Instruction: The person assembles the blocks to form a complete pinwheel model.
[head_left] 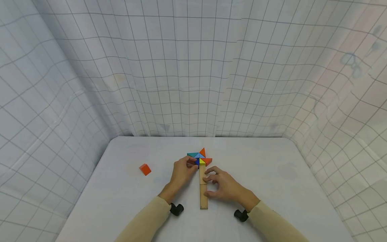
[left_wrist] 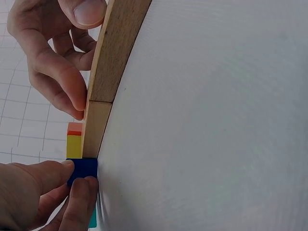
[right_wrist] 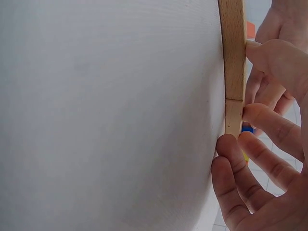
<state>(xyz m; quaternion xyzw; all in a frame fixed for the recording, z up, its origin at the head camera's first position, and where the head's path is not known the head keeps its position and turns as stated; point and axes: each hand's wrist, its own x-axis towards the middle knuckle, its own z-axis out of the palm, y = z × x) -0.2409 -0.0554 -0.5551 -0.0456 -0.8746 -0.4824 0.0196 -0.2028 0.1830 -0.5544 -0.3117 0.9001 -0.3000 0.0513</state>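
My left hand (head_left: 182, 170) pinches a dark blue triangular block (left_wrist: 84, 168) between thumb and fingers, at the left of a pinwheel of coloured blocks. Beside it lie a yellow triangle (head_left: 202, 162), an orange-red block (head_left: 207, 161), an orange triangle (head_left: 203, 153), light blue pieces (head_left: 199, 155) and a teal triangle (head_left: 192, 155). Two plain wooden blocks run end to end below the yellow one: the far block (head_left: 202, 174) and the near block (head_left: 204, 198). With fingers spread, my right hand (head_left: 226, 187) touches their right side, thumb at the near block and fingertips along the far one.
A loose red-orange block (head_left: 145, 169) lies on the white table (head_left: 121, 201), off to the left. Grid-patterned white curtains (head_left: 193, 74) enclose the table at the back and sides. A black wrist device (head_left: 177, 209) sits by the left cuff, another (head_left: 241, 215) by the right.
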